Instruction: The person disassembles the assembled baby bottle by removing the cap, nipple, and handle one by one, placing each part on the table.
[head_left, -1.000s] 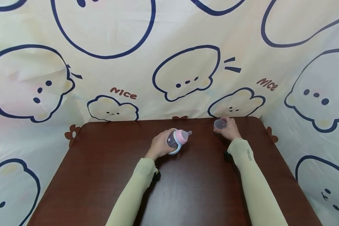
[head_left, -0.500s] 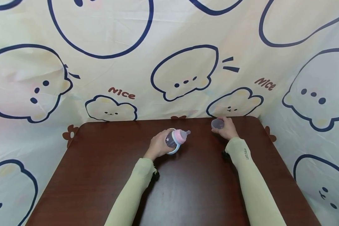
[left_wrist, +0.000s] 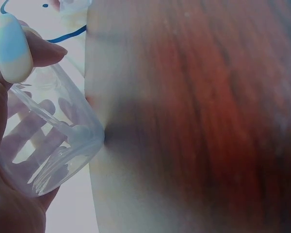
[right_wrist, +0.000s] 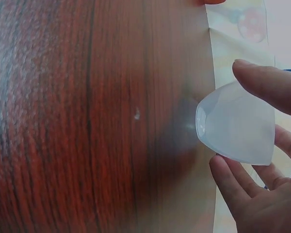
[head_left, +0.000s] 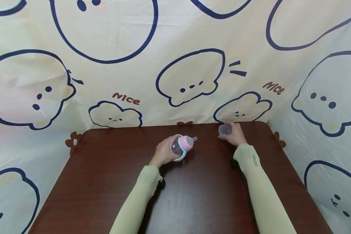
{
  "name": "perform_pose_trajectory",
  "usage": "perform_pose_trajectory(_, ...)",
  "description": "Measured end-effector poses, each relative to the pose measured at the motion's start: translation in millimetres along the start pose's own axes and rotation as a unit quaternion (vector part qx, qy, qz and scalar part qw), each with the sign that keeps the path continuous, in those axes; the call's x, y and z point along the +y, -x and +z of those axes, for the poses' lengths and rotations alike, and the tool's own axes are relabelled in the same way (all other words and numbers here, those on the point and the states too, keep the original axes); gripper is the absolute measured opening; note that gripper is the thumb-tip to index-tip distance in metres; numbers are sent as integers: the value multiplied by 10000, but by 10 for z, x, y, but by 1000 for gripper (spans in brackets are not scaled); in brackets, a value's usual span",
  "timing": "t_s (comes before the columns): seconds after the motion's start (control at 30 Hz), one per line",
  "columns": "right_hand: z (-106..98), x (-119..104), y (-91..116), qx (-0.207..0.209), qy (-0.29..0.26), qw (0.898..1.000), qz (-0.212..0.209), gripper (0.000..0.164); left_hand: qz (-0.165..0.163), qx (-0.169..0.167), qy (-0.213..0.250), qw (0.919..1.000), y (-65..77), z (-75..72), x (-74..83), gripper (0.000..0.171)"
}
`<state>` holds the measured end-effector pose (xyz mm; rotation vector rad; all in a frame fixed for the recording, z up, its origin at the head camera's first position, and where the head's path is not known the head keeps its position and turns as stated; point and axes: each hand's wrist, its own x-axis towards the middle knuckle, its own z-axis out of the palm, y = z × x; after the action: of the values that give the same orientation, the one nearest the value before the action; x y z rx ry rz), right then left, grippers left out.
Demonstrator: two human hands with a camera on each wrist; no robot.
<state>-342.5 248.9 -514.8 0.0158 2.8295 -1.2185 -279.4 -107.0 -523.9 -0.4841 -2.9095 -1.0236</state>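
Observation:
My left hand (head_left: pixel 164 150) grips a baby bottle (head_left: pixel 177 146) around its body. The bottle leans over the table, its pink collar and clear nipple (head_left: pixel 194 138) pointing right. Close up in the left wrist view, a straw with a weighted ball (left_wrist: pixel 79 135) shows inside the see-through body, and a thumb lies near the pale blue handle (left_wrist: pixel 12 46). At the table's far right, my right hand (head_left: pixel 237 135) holds a translucent, cup-shaped bottle cap (right_wrist: pixel 240 127) between thumb and fingers. The cap's wide end faces up and its narrow end is right at the tabletop.
A dark brown wooden table (head_left: pixel 199 195) spreads below both arms. Behind it and at both sides hangs a cream cloth (head_left: pixel 146 74) with blue cartoon outlines. The table's back edge runs just behind the cap.
The head view has shifted slightly. Both hands keep their hold, and the bottle and cap stay in nearly the same places over the table.

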Motion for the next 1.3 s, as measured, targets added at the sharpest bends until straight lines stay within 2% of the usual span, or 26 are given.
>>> perform_pose_trajectory(0.17, -27, 31, 14, 111, -38, 9998, -188, 85, -10, 24, 19, 10000, 12, 6, -4, 84)
perform_pose_trajectory(0.3, -78, 2, 37, 504, -57, 9979, -411, 82, -14, -5, 27, 10000, 16, 5, -12, 85)
perform_pose_trajectory(0.43, -116, -118, 61, 971, -230, 9922, -747, 75, -40, 21, 13, 10000, 21, 8, -19, 85)
perform_pose_trajectory(0.57, -108, -321, 111, 1051, -423, 9874, -1104, 67, -23, 36, 28, 10000, 22, 7, -18, 85)
perform_pose_trajectory(0.7, -36, -527, 167, 735, -562, 9876, -1271, 60, 32, 29, 7, 10000, 19, -6, -20, 85)
perform_pose_trajectory(0.9, 150, -756, 242, -60, -798, 9875, -1355, 61, 28, 112, -9, 9999, 28, -44, -24, 84)
perform_pose_trajectory(1.07, 340, -841, 324, -689, -634, 9837, -1533, 57, 78, 51, -73, 9999, 28, -29, -30, 84)
perform_pose_trajectory(1.3, 518, -971, 421, -1164, -397, 9794, -1602, 55, 108, 18, -90, 9999, -14, -1, -10, 83)
